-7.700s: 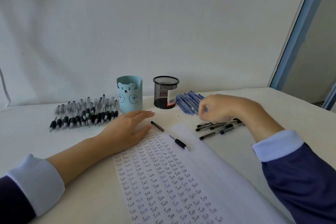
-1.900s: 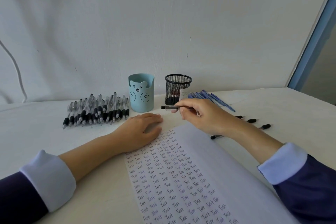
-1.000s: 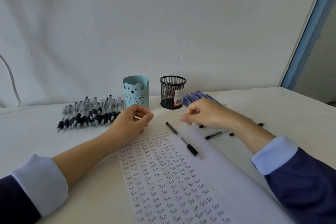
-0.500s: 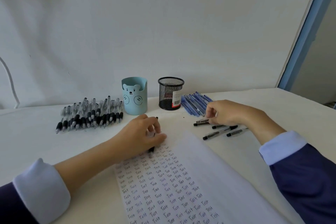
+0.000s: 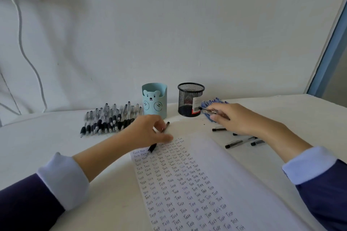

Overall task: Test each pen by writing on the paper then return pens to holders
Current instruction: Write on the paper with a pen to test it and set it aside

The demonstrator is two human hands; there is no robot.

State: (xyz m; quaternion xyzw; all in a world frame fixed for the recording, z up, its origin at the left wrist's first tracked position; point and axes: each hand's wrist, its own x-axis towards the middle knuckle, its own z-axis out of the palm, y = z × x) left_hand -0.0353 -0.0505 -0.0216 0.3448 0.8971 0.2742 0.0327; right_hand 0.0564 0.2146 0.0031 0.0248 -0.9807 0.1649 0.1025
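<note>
A black pen (image 5: 152,148) was pinched in the left hand (image 5: 146,133), slanted with its tip down on the paper (image 5: 216,174) at the top-left corner and its cap end tipped up-right toward the bear cup (image 5: 154,101) — so a test scribble seemed set up right there. A second pen (image 5: 207,111) was gripped by the right hand (image 5: 238,118), held roughly level, one end aimed left at the mesh holder (image 5: 190,97) just beside it. A black pile (image 5: 109,120) was stacked left of the cup, blue pens (image 5: 216,101) were tucked behind the right hand, and loose pens (image 5: 234,143) were scattered by that wrist — nothing was seen blocking either hand.
</note>
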